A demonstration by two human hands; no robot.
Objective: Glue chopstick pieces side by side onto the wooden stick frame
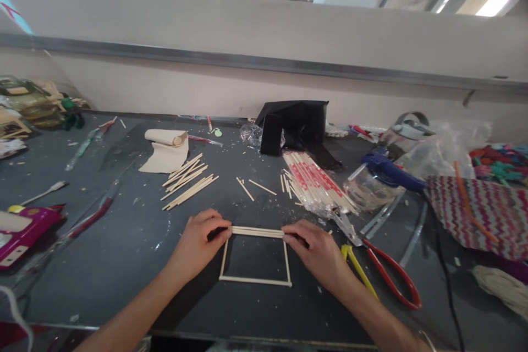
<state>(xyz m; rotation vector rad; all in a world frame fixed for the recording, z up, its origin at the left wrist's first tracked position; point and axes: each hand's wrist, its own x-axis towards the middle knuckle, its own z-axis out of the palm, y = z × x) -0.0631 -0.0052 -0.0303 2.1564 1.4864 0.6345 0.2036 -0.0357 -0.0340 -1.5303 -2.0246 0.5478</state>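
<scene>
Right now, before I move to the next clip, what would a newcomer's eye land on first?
Probably the stick frame at the near middle of the dark table, with the left hand and right hand at the ends of its far side. Next, perhaps, the red-handled tool right of the right hand, or the magenta device at the picture's left edge.

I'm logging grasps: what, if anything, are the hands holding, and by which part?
The left hand and right hand hold the stick frame by opposite ends of its far side.
</scene>
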